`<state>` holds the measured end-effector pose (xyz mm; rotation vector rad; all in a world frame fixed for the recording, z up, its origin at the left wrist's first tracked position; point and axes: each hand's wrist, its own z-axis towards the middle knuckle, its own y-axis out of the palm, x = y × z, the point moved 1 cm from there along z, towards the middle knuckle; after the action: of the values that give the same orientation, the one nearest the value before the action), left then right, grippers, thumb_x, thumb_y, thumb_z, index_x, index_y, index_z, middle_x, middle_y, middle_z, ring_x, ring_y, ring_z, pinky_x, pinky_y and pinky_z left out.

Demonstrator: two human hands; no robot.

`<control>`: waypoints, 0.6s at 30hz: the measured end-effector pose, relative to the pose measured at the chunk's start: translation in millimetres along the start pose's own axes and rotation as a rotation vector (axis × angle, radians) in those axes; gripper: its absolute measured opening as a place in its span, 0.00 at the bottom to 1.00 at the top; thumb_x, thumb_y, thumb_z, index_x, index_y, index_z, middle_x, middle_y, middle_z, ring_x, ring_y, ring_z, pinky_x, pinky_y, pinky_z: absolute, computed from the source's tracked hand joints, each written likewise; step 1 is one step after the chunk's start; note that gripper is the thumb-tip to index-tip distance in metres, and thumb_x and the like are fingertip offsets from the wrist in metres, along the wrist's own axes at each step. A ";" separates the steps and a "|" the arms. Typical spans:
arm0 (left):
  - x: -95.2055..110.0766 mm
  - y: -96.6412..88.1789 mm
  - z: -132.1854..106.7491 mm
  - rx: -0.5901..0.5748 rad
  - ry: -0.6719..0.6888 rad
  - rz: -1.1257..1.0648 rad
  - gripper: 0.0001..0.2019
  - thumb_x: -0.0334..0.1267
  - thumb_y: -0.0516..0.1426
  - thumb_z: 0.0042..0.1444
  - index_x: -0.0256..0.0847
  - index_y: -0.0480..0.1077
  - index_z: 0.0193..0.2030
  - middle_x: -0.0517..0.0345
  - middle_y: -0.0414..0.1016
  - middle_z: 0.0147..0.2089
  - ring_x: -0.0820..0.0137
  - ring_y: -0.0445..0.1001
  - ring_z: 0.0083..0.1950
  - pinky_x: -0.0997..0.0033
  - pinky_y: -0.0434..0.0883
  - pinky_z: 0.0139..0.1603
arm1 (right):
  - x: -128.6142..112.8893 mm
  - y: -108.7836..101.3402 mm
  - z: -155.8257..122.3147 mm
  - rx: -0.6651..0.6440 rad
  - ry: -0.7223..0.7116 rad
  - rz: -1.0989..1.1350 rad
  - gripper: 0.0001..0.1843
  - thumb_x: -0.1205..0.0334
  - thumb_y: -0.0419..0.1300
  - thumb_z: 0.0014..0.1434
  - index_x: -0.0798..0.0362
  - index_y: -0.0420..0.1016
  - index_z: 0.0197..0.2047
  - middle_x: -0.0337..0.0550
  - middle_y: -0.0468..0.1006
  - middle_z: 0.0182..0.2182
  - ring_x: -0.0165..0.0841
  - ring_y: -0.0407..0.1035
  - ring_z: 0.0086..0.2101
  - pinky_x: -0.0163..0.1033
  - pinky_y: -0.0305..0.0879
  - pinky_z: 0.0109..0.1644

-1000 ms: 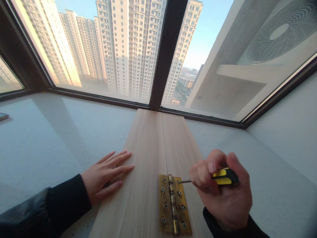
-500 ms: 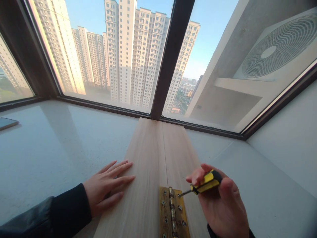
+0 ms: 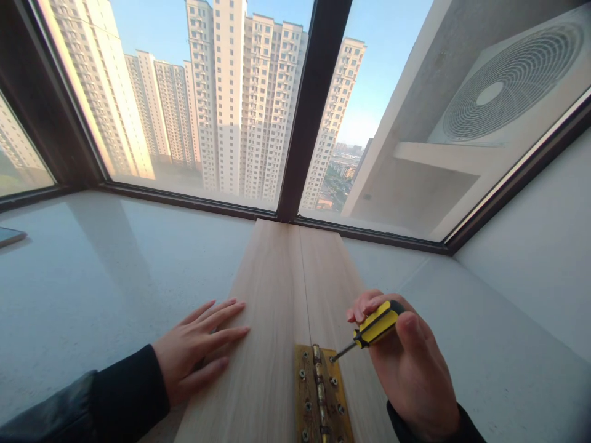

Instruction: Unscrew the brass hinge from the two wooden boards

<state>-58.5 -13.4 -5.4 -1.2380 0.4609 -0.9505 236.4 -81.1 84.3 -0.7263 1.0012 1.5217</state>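
Note:
My left hand (image 3: 203,351) lies with spread fingers on the left wooden board (image 3: 263,295). In my right hand (image 3: 410,369) is a yellow and black screwdriver (image 3: 378,324), its handle between the fingers and thumb. The screwdriver's tip meets a screw (image 3: 332,359) at the top of the right leaf of a worn brass hinge (image 3: 319,394). That hinge spans the seam between the left board and the right wooden board (image 3: 327,277). Several other screws sit in both leaves. The hinge's lower end runs out of view.
Both boards rest on a white sill (image 3: 184,258) and reach the dark window frame (image 3: 289,203). A phone-like flat object (image 3: 12,237) lies at the far left. Beyond the glass are tall buildings and an air conditioner's outdoor unit (image 3: 512,80).
My right hand's fingers and the screwdriver handle have shifted slightly, with the tip still at the same screw. My left hand stays on the board. The view has moved a little.

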 end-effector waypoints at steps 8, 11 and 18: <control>-1.1 0.5 -1.0 -0.022 0.009 0.028 0.23 0.42 0.48 0.58 0.55 0.57 0.62 0.61 0.50 0.68 0.62 0.52 0.67 0.53 0.53 0.65 | 5.0 11.3 9.0 -0.042 0.004 0.088 0.21 0.44 0.49 0.67 0.53 0.72 0.42 0.40 0.61 0.22 0.26 0.58 0.24 0.35 0.64 0.32; -1.9 0.7 -1.4 -0.028 0.014 0.026 0.24 0.41 0.48 0.58 0.55 0.56 0.62 0.61 0.49 0.69 0.61 0.52 0.67 0.52 0.53 0.65 | 4.5 14.7 10.3 -0.051 0.019 0.164 0.26 0.40 0.40 0.68 0.50 0.68 0.38 0.34 0.48 0.17 0.24 0.46 0.18 0.30 0.54 0.25; -2.1 -1.0 -1.4 -0.046 0.008 0.008 0.23 0.42 0.48 0.59 0.54 0.56 0.63 0.60 0.49 0.69 0.61 0.51 0.67 0.51 0.53 0.65 | -4.6 -0.8 8.9 -0.089 0.005 0.060 0.19 0.45 0.55 0.62 0.54 0.65 0.34 0.40 0.60 0.28 0.28 0.61 0.29 0.37 0.62 0.37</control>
<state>-61.0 -12.5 -5.4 -1.2731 0.4957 -0.9434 238.7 -75.4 92.1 -0.7681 0.9717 1.6258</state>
